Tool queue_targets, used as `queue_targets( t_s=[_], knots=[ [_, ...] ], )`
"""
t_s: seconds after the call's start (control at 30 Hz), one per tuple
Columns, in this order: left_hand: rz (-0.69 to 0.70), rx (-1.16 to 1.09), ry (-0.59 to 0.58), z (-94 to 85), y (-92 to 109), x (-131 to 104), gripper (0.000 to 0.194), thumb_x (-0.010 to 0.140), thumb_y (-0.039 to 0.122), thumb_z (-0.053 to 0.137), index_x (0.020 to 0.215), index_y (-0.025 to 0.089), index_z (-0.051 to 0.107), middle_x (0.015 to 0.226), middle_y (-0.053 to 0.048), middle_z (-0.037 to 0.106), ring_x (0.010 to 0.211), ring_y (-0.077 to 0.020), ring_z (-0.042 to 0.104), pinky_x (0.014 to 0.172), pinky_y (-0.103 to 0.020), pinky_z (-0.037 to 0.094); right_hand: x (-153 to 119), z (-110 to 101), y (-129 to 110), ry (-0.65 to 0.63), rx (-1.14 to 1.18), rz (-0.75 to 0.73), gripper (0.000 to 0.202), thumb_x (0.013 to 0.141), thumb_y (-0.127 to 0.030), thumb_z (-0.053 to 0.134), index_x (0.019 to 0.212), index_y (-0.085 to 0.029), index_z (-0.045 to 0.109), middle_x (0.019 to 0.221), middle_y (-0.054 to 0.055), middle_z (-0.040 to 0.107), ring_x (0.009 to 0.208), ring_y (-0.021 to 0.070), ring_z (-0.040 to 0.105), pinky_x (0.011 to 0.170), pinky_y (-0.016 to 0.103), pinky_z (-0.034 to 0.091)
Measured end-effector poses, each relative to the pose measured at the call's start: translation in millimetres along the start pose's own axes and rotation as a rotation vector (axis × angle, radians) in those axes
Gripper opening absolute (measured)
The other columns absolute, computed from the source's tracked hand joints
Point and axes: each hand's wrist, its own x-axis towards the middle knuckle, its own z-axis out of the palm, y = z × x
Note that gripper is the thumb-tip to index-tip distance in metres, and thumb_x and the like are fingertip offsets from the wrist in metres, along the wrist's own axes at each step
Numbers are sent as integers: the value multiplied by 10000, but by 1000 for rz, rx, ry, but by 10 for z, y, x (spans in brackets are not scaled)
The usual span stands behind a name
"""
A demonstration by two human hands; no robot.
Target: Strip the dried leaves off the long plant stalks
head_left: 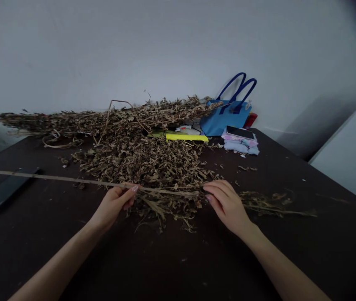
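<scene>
A long dried plant stalk [80, 180] runs from the left edge across the front of a heap of dried, curled leaves [153, 161]. My left hand [113, 204] is closed around it, thumb on top, near the heap's front left. My right hand [230, 205] is at the heap's right front, just beyond the stalk's frayed end. Its fingers and thumb are curled together; whether anything small is between them I cannot make out. A loose dried sprig [278, 209] lies on the dark table [178, 267] to the right of my right hand.
A bundle of dried leafy stalks [80, 121] lies behind the heap, along the wall. Nearby are a yellow object [187, 137], a blue bag [217, 119] and a phone [240, 132] on folded cloth [240, 145]. A dark flat object [5, 192] lies at left.
</scene>
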Motion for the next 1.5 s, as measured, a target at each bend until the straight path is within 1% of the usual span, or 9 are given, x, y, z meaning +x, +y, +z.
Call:
queue_targets(
  t_s=[0.27,0.53,0.67,0.8,0.9,1.1,1.2,1.37,1.5],
  knots=[
    [11,-8,2,36,52,-30,340,760,455,624,770,115,619,493,50,425,438,-64,326,403,-169,252,11,64,-16,-228,-131,1,239,895,-267,493,1116,-181,521,1070,96,589,1000,237,527,840,413,458],
    [11,63,-32,14,25,0,341,742,462,630,796,126,659,478,43,454,424,-68,352,401,-175,260,-47,113,19,-220,-99,41,136,915,-245,449,985,-184,549,923,75,603,836,193,580,735,344,494],
    [42,220,-42,-4,-28,16,298,715,413,670,834,140,665,537,18,537,480,-99,459,452,-196,340,-28,99,14,-176,-82,59,152,925,-261,432,957,-181,557,905,75,598,809,180,582,718,319,487],
    [245,448,69,-42,-65,6,215,783,353,611,888,167,636,816,-58,654,679,-165,586,613,-255,441,-28,83,15,-133,-75,66,152,920,-265,442,948,-180,565,867,64,592,777,170,581,696,301,475],
    [450,633,137,-67,-44,-2,122,818,301,571,831,187,612,1060,-83,611,798,-186,593,687,-276,442,-42,70,15,-79,-64,65,139,912,-257,457,946,-176,565,861,65,592,771,169,583,689,291,470],
    [615,821,115,-23,34,-72,144,825,255,559,914,195,655,967,-99,630,960,-254,558,891,-366,406,-50,51,14,-5,-50,46,97,899,-232,485,945,-182,553,860,61,598,768,163,585,692,286,475],
    [591,722,12,68,90,-184,162,808,243,582,939,208,670,1036,-109,631,984,-257,569,884,-361,433,-44,44,20,15,-68,35,104,897,-231,481,945,-186,562,858,67,608,778,171,594,696,293,482],
    [350,466,-475,258,158,-352,222,840,237,536,1014,234,673,996,-104,666,727,-195,647,655,-279,524,-43,26,26,38,-87,31,121,894,-232,477,955,-188,573,865,68,621,789,174,606,690,292,488],
    [311,538,-546,295,66,-311,279,842,260,544,1100,280,647,1180,-85,613,1023,-244,605,865,-332,489,-41,16,28,58,-99,34,100,895,-218,484,949,-190,563,870,66,615,797,170,596,701,289,482]
  ],
)
